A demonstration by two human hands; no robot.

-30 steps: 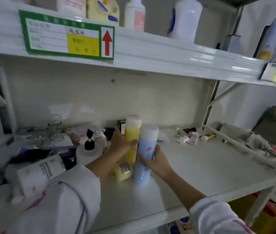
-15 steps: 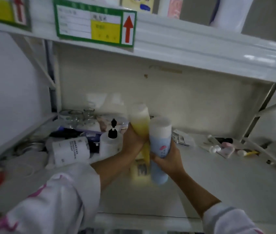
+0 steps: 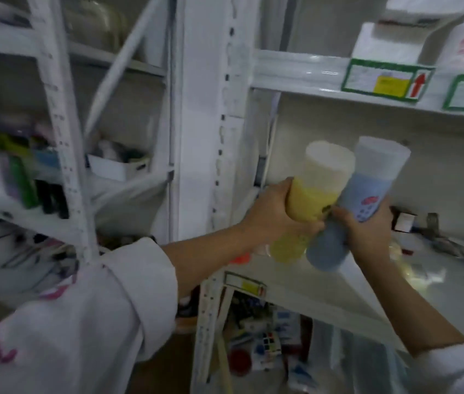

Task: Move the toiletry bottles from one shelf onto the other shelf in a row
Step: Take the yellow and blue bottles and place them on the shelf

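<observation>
My left hand (image 3: 275, 214) grips a yellow bottle with a pale cap (image 3: 314, 191), held tilted in the air. Right beside it, my right hand (image 3: 367, 231) grips a blue bottle with a frosted cap (image 3: 367, 194). The two bottles touch side by side, in front of the white shelf unit on the right, above its middle shelf (image 3: 310, 282). A second white shelf unit (image 3: 66, 177) stands to the left, its shelf holding green and dark bottles (image 3: 26, 180). The view is blurred.
A thick white upright post (image 3: 205, 137) stands between the two units. The upper right shelf (image 3: 310, 75) carries green-framed labels with red arrows and more bottles. Small items lie on the right middle shelf; clutter and a puzzle cube (image 3: 270, 341) sit below.
Both bottles have been lifted off the middle shelf and carried up and left. The view has swung left, bringing the neighbouring shelf unit into sight.
</observation>
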